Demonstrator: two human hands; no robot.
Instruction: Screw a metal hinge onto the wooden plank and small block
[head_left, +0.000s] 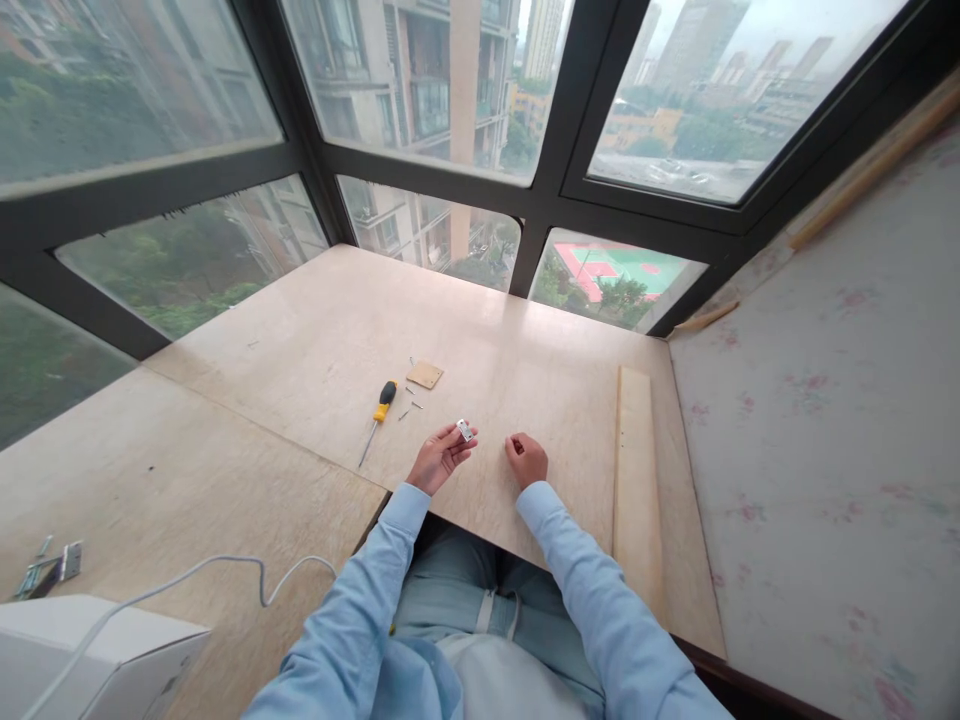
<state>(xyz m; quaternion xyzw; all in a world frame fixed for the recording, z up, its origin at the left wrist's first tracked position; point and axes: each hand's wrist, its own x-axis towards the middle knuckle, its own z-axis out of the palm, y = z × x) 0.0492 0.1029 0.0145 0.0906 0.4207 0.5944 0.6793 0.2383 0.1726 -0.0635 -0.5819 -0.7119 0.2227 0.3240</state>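
Note:
My left hand (439, 456) is palm up above the wooden tabletop (525, 400), and its fingertips pinch a small silver metal piece (465, 430), perhaps a hinge. My right hand (526, 459) rests on the wood a little to the right, fingers curled into a loose fist; whether anything is inside it I cannot make out. A yellow-and-black screwdriver (377, 416) lies to the left of my left hand. Beyond it sit a small square wooden plate (424, 374) and a few loose screws (409, 407).
A long wooden strip (637, 480) lies along the right side of the tabletop. A white box (97, 660) with a white cable (225, 575) stands at the lower left, with metal parts (52, 570) beside it. Dark-framed windows (540, 200) close off the far edge.

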